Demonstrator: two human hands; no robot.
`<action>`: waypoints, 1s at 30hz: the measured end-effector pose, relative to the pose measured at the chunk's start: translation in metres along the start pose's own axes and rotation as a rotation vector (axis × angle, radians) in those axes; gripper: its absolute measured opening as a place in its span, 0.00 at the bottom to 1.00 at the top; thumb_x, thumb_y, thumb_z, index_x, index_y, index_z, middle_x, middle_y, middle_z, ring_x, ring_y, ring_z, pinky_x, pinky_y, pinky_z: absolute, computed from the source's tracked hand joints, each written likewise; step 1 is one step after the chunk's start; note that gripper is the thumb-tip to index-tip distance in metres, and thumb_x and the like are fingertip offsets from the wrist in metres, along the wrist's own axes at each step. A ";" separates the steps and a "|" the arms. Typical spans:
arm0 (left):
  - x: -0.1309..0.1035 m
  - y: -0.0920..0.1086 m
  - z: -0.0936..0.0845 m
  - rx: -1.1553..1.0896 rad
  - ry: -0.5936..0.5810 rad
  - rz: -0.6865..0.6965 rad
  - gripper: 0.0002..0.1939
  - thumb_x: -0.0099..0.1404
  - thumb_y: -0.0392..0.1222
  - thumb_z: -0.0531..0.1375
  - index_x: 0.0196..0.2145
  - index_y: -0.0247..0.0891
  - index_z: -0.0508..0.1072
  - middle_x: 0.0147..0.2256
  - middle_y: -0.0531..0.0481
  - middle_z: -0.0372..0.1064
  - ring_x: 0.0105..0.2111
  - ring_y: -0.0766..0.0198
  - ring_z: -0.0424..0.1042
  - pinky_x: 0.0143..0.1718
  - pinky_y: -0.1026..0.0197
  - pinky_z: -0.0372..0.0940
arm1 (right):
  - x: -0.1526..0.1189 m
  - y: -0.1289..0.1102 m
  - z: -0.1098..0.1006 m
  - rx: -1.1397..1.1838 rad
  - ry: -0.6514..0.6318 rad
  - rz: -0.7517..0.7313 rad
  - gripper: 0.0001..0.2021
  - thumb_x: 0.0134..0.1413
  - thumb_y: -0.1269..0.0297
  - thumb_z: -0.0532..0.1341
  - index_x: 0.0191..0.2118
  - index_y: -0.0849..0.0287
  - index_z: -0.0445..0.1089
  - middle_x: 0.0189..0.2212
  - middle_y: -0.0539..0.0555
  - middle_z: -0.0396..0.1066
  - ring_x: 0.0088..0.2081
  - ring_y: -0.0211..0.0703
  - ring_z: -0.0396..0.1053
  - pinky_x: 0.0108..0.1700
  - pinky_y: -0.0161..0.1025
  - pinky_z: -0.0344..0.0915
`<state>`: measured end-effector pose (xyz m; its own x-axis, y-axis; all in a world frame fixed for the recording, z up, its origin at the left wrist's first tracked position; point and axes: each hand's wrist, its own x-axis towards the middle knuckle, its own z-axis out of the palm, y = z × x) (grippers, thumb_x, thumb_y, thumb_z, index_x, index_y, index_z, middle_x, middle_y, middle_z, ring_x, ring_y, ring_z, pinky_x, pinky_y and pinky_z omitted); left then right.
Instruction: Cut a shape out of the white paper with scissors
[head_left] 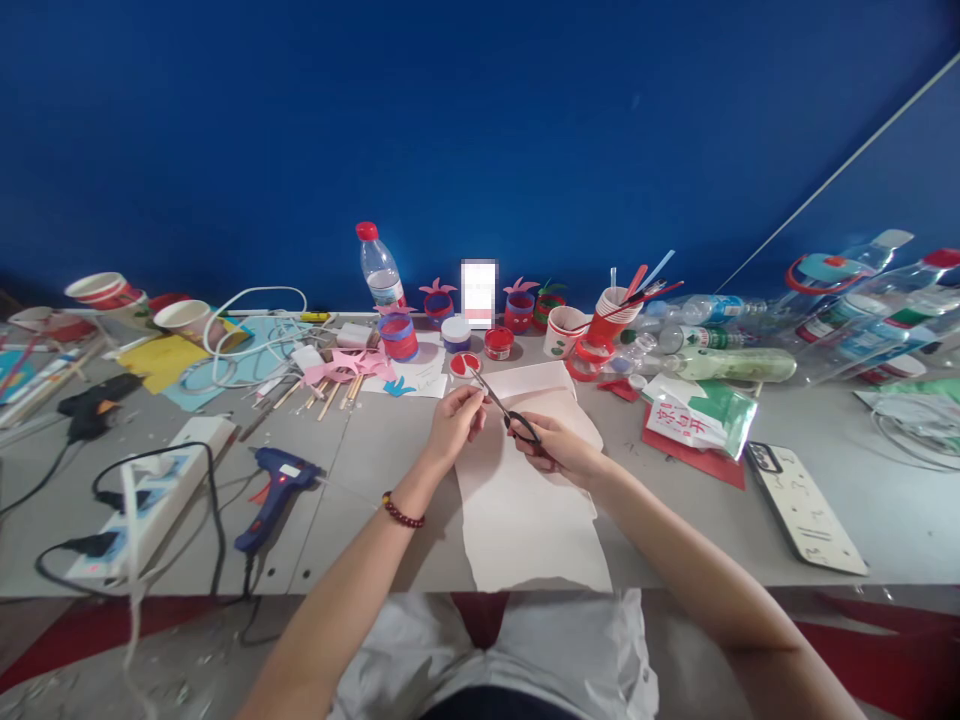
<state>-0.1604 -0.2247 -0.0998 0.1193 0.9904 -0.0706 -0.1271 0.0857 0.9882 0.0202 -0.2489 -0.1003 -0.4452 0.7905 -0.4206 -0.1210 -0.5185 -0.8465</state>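
Near the middle of the table, my right hand [551,443] is closed on the black handles of a pair of scissors [495,398], whose blades point up and left. My left hand [456,420] is pinched beside the blade tips; what its fingers hold, if anything, is too small to make out. White paper [525,530] lies flat under both hands. Just beyond the blades are a round red piece [465,364] and an open red paint jar [499,343].
A blue glue gun [277,490] and a white power strip [161,495] with cables lie at left. A phone [808,508] lies at right. Plastic bottles [731,365], a red cup [611,315] of brushes and a tall bottle [381,272] stand or lie along the back.
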 end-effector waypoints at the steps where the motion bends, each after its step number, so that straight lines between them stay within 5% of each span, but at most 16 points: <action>1: 0.000 0.000 0.001 0.006 0.006 -0.007 0.19 0.55 0.58 0.62 0.26 0.37 0.69 0.14 0.57 0.60 0.12 0.73 0.54 0.14 0.67 0.49 | 0.000 0.000 0.001 0.007 0.001 -0.001 0.23 0.47 0.45 0.68 0.33 0.58 0.61 0.19 0.41 0.55 0.16 0.25 0.42 0.17 0.30 0.34; 14: -0.004 -0.005 0.005 -0.039 0.033 0.000 0.15 0.57 0.52 0.61 0.24 0.38 0.67 0.16 0.57 0.61 0.14 0.73 0.56 0.16 0.67 0.51 | -0.002 0.003 0.009 -0.077 0.024 -0.015 0.21 0.50 0.45 0.65 0.33 0.57 0.60 0.19 0.41 0.56 0.15 0.25 0.43 0.16 0.29 0.36; 30: 0.001 0.004 -0.005 0.041 -0.022 -0.038 0.13 0.53 0.49 0.62 0.20 0.38 0.67 0.14 0.57 0.56 0.14 0.73 0.53 0.14 0.68 0.45 | -0.005 -0.013 -0.009 -0.175 0.011 0.062 0.20 0.48 0.47 0.67 0.33 0.60 0.67 0.18 0.42 0.55 0.16 0.25 0.41 0.17 0.29 0.33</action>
<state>-0.1661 -0.2231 -0.0965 0.1449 0.9838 -0.1059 -0.0818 0.1185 0.9896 0.0315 -0.2434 -0.0903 -0.4370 0.7629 -0.4765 0.0629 -0.5025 -0.8623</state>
